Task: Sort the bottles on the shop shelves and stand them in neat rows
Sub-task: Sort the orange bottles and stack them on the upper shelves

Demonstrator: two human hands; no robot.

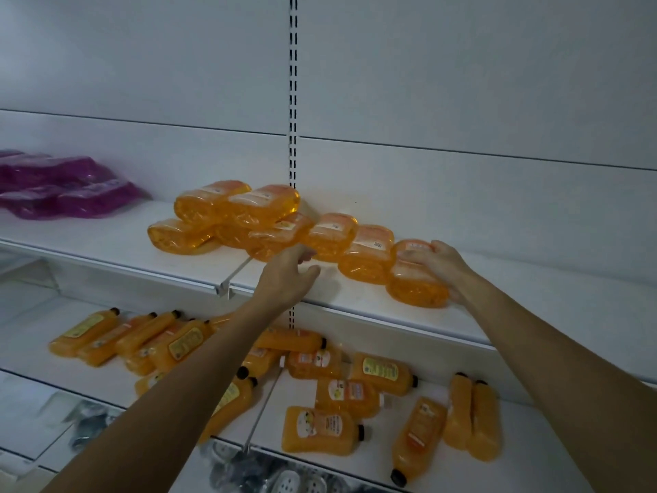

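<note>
Several orange bottles (238, 208) lie on their sides in a loose pile on the upper white shelf (106, 240). My right hand (441, 265) grips the rightmost orange bottle (416, 279), which lies flat near the shelf's front edge. My left hand (289, 275) reaches toward the middle of the pile with fingers apart, its fingertips at one lying bottle (281, 236), holding nothing. On the lower shelf (28, 354) several more orange bottles with black caps (320, 428) lie scattered in all directions.
Purple bottles (60, 188) lie at the far left of the upper shelf. A slotted upright (293, 101) runs down the white back wall. Below the lower shelf, a further shelf holds grey and white items (284, 482). Thin wire dividers (263, 407) cross the shelves.
</note>
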